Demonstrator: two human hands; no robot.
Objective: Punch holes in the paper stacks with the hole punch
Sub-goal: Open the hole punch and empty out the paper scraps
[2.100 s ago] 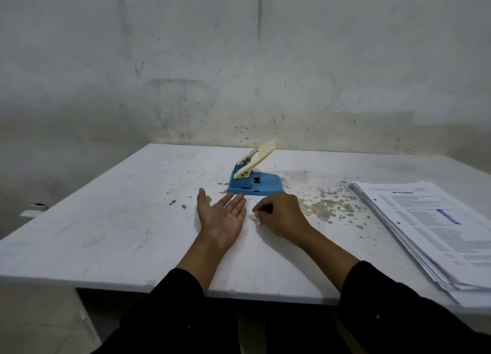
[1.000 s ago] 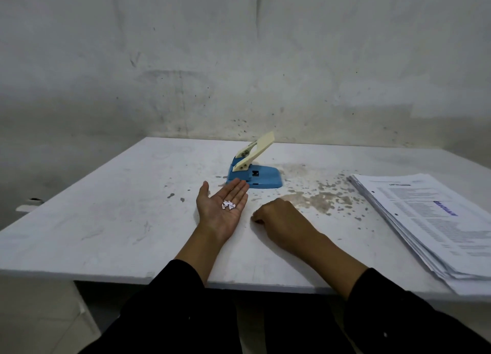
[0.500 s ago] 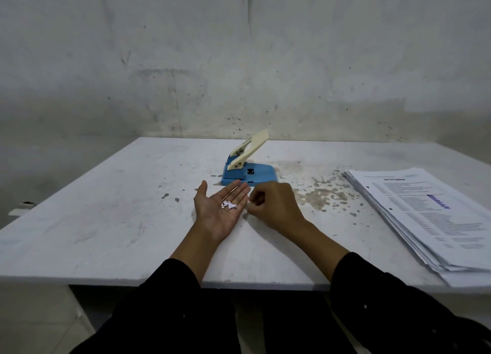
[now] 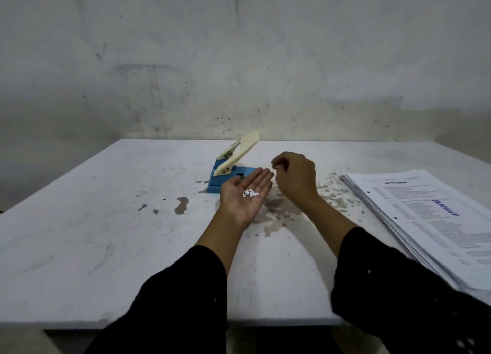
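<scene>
A pale, scuffed wall (image 4: 239, 61) fills the upper part of the view, and below it a white bench (image 4: 93, 234) spreads wide, its top marked with dark chipped patches (image 4: 281, 213) around the middle and to the right. Along the right edge of the bench lies the paper stack (image 4: 430, 221), a thick fanned pile of printed sheets with small punched holes showing near its left margin. It sits well apart from both hands, to the right of the right forearm.

The hole punch (image 4: 231, 167) stands at the centre of the bench toward the back, a blue base with a cream lever tilted up and to the right. It lies just behind the left hand (image 4: 244, 197), whose fingertips overlap the blue base in this view; whether they touch it cannot be told.

Two black sleeves (image 4: 175, 300) reach in from the bottom edge. The left hand is held palm up with its fingers straight and together, carrying a small cluster of white paper bits (image 4: 250, 193) on the palm. The right hand (image 4: 295, 178) hovers just beside the left fingertips, back of the hand up, fingers curled in with thumb and forefinger drawn together as if pinching; what they hold, if anything, is too small to make out.
</scene>
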